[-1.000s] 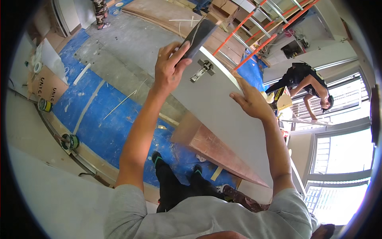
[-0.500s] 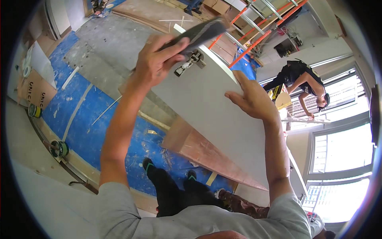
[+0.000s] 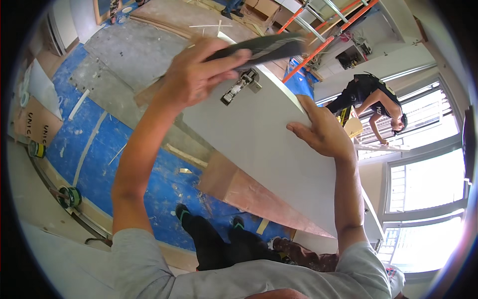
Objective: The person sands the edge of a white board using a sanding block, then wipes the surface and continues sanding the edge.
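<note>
In my raised left hand (image 3: 191, 74) is a long, dark, flat tool (image 3: 266, 49) with a grey stripe, blurred so its kind is unclear. My fingers are closed around its near end, and it crosses above the long edge of a white cabinet door (image 3: 259, 134). Just below the tool, a metal concealed hinge (image 3: 240, 87) sits on the door's face. My right hand (image 3: 321, 127) grips the door's edge farther down, thumb on the face and fingers reaching over the edge, their tips hidden. The door lies slanted in front of me.
A brown board (image 3: 249, 187) lies under the door. Blue floor sheeting (image 3: 114, 159) carries scraps. At left stand a cardboard box (image 3: 37, 122) and open cans (image 3: 68, 197). An orange ladder (image 3: 323, 45) stands beyond; a co-worker (image 3: 376, 97) bends at the right by the windows.
My left hand and the dark tool have shifted right and slightly down along the door's edge, with the view moving slightly. My right hand stays on the door.
</note>
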`<control>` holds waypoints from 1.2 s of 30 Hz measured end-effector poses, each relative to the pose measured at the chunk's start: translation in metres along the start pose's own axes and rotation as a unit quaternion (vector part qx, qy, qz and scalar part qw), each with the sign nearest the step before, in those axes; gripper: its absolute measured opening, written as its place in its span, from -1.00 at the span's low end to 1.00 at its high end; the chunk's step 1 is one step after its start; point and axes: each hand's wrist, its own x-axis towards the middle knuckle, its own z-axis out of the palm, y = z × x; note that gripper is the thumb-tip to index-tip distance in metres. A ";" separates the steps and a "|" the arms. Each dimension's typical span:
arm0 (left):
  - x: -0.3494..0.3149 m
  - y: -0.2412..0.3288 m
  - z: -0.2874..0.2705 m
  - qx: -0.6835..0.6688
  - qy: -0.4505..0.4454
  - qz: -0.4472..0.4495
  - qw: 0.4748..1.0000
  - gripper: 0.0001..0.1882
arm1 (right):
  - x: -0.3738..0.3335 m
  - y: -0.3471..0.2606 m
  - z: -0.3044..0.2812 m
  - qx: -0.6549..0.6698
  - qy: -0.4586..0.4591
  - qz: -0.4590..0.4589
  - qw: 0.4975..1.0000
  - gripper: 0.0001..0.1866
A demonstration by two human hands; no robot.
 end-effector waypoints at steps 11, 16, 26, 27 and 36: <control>-0.021 -0.012 0.000 0.000 0.073 -0.037 0.997 -0.44 | -0.001 -0.002 0.001 0.018 0.010 0.003 1.000 -0.38; -0.005 0.005 0.013 0.006 0.058 -0.001 0.998 -0.43 | 0.005 -0.004 -0.003 0.018 -0.006 0.008 1.000 -0.35; -0.030 -0.013 -0.001 -0.016 0.164 -0.071 0.984 -0.47 | 0.002 -0.002 0.003 0.024 0.007 -0.006 1.000 -0.41; -0.022 -0.004 0.006 -0.027 0.150 -0.066 0.986 -0.47 | 0.003 -0.003 0.002 0.019 0.008 -0.011 1.000 -0.42; -0.047 -0.016 0.021 -0.027 0.170 -0.112 0.979 -0.44 | 0.001 -0.011 -0.001 0.013 -0.009 0.027 1.000 -0.42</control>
